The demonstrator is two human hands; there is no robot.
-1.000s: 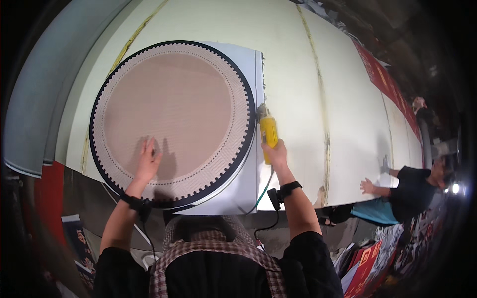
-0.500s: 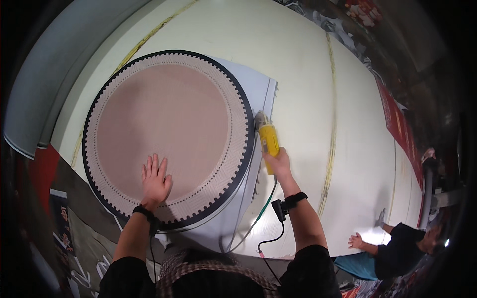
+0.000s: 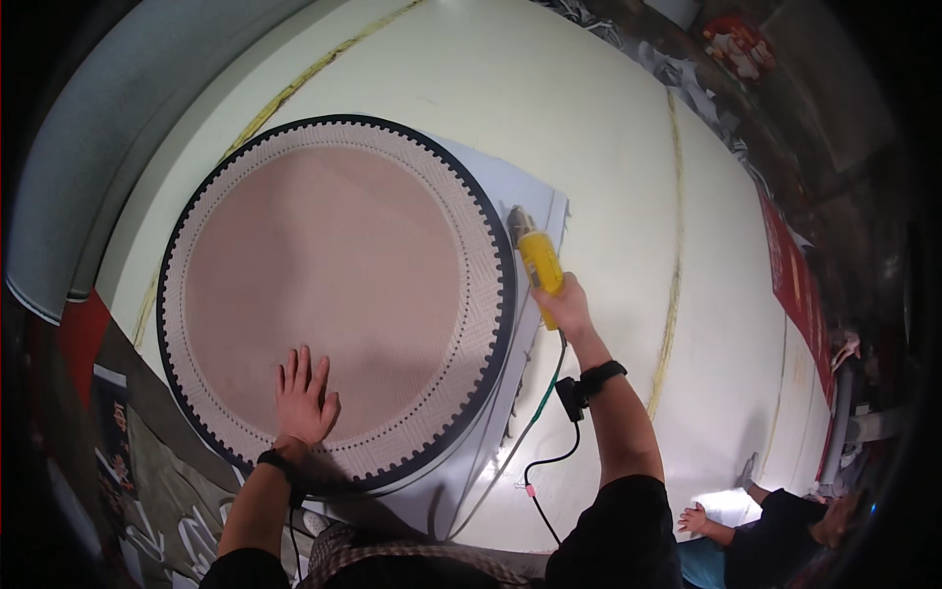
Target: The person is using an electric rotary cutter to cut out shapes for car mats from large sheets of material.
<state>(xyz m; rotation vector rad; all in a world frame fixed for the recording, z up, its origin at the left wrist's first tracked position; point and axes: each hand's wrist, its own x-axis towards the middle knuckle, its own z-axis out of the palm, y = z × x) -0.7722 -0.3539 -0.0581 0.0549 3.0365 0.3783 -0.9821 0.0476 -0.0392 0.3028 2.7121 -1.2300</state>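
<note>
Left hand (image 3: 305, 398) flat, fingers spread, pressing near edge of round pinkish mat with dark toothed border (image 3: 334, 294) — right hand (image 3: 567, 304) clenched around yellow corded power tool (image 3: 538, 260) at mat's right rim.

Under our left hand (image 3: 304, 398), the round mat (image 3: 334, 294) is dusty pink with a navy toothed border. Our right hand (image 3: 567, 306) grips a yellow tool (image 3: 539, 263).

Printed items around the cream table (image 3: 608, 108)

Red banner (image 3: 797, 280) hangs along the table's right edge (long, narrow strip, pale lettering). Red-and-white package (image 3: 738, 41) beyond its far corner. Dark printed sheet (image 3: 147, 501), white markings, below its near-left edge.
</note>
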